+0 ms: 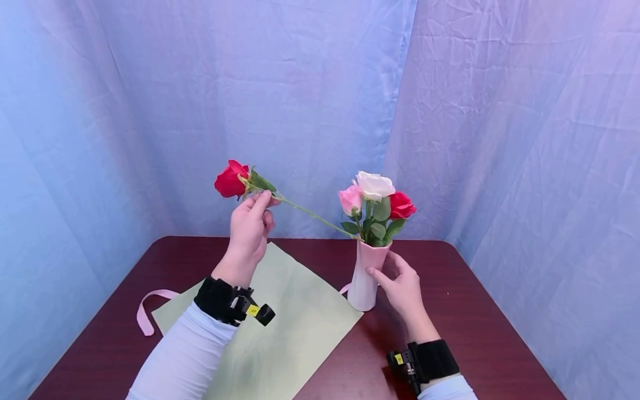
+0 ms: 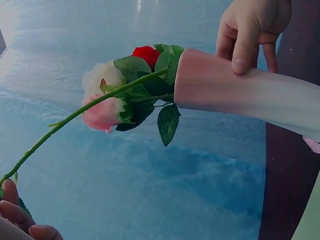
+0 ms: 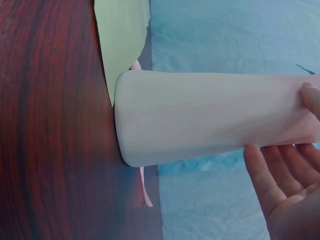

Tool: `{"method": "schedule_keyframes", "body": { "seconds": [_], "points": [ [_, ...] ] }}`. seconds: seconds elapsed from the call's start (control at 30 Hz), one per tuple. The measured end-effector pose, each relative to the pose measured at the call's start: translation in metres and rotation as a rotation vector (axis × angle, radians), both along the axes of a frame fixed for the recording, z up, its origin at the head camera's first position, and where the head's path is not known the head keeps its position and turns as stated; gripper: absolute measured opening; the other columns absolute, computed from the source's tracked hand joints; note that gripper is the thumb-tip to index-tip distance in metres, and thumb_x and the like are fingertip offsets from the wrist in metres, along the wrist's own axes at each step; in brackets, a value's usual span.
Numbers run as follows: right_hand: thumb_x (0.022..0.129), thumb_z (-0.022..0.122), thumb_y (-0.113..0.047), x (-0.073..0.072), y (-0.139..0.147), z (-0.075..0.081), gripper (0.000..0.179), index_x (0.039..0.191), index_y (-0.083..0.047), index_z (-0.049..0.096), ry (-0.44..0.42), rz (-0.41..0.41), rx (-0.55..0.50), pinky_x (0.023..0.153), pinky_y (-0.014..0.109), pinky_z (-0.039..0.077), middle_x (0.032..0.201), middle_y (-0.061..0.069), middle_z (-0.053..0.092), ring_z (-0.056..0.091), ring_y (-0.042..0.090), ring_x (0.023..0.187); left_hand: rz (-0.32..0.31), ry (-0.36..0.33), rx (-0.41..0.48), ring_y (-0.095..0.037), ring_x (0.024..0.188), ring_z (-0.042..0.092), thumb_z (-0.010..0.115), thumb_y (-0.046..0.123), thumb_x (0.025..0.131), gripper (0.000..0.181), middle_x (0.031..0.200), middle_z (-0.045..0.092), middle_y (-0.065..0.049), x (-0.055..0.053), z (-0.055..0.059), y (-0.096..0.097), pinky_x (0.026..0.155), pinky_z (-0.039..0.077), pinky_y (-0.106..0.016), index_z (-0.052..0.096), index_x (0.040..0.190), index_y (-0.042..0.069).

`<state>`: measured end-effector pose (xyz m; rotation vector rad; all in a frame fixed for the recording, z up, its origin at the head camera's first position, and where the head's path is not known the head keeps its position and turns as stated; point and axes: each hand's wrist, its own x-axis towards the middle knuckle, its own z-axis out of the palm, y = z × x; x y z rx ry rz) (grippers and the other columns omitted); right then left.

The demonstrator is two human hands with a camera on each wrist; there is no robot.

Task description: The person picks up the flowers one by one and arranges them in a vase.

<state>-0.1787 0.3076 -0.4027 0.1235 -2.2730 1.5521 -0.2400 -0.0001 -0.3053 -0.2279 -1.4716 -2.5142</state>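
A long-stemmed red rose (image 1: 231, 179) is pinched just below its bloom by my left hand (image 1: 248, 230). Its green stem (image 2: 76, 115) slants down to the right, and the cut end is close by the vase mouth, in front of the leaves in the left wrist view. My right hand (image 1: 404, 286) holds the pink-and-white vase (image 1: 363, 283) from the right, thumb on its near side and fingers on the far side. In the vase stand a white rose (image 1: 375, 186), a pink rose (image 1: 350, 199) and another red rose (image 1: 401, 205).
A pale green sheet (image 1: 285, 333) lies on the dark red wooden table (image 1: 480, 339), its right corner close to the vase base. Pink ribbon (image 1: 144, 316) sticks out at the sheet's left, with more behind the vase. Blue cloth (image 1: 300, 100) hangs around the table.
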Motion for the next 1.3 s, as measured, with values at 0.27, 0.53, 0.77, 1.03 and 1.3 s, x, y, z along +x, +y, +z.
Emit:
{"method": "schedule_keyframes", "body": {
  "seconds": [0.27,0.53,0.77,1.03,1.3],
  "points": [
    [0.090,0.080,-0.012,0.000,-0.001,0.000,0.055,0.138,0.002,0.057,-0.007,0.001,-0.004,0.095,0.050,0.052,0.127,0.022,0.066,0.064,0.033,0.117,0.004,0.011,-0.003,-0.014,0.057,0.042,0.068,0.028,0.100,0.022,0.091,0.068,-0.005,-0.001,0.004,0.004,0.058,0.036,-0.024,0.066,0.101,0.005],
    [0.090,0.080,-0.012,-0.001,0.000,-0.002,0.055,0.138,0.002,0.057,-0.001,0.000,0.001,0.095,0.050,0.052,0.126,0.021,0.067,0.064,0.033,0.116,0.010,0.011,-0.026,-0.015,0.055,0.041,0.069,0.027,0.099,0.021,0.091,0.069,-0.004,-0.003,0.004,0.010,0.058,0.035,-0.025,0.066,0.098,0.006],
    [0.089,0.081,-0.011,-0.002,0.000,-0.002,0.054,0.137,0.001,0.059,0.006,-0.004,0.001,0.094,0.050,0.053,0.124,0.021,0.068,0.065,0.031,0.113,0.018,0.023,-0.078,-0.014,0.057,0.043,0.069,0.027,0.099,0.022,0.091,0.069,-0.003,-0.006,0.005,0.016,0.059,0.037,-0.025,0.065,0.097,0.006],
    [0.090,0.080,-0.012,-0.001,0.000,-0.002,0.056,0.138,0.002,0.057,0.003,0.003,0.000,0.096,0.050,0.051,0.127,0.021,0.066,0.064,0.033,0.117,0.015,0.033,-0.126,-0.014,0.057,0.043,0.069,0.027,0.099,0.023,0.091,0.069,-0.005,-0.006,0.005,0.024,0.059,0.037,-0.025,0.066,0.094,0.005],
    [0.089,0.080,-0.011,-0.001,0.000,-0.002,0.054,0.137,0.002,0.058,0.009,0.002,-0.008,0.096,0.052,0.051,0.127,0.022,0.066,0.063,0.035,0.117,0.005,0.037,-0.175,-0.015,0.058,0.045,0.069,0.030,0.099,0.026,0.095,0.069,-0.009,-0.008,0.002,0.031,0.063,0.041,-0.026,0.069,0.100,0.004]
  ]
}}
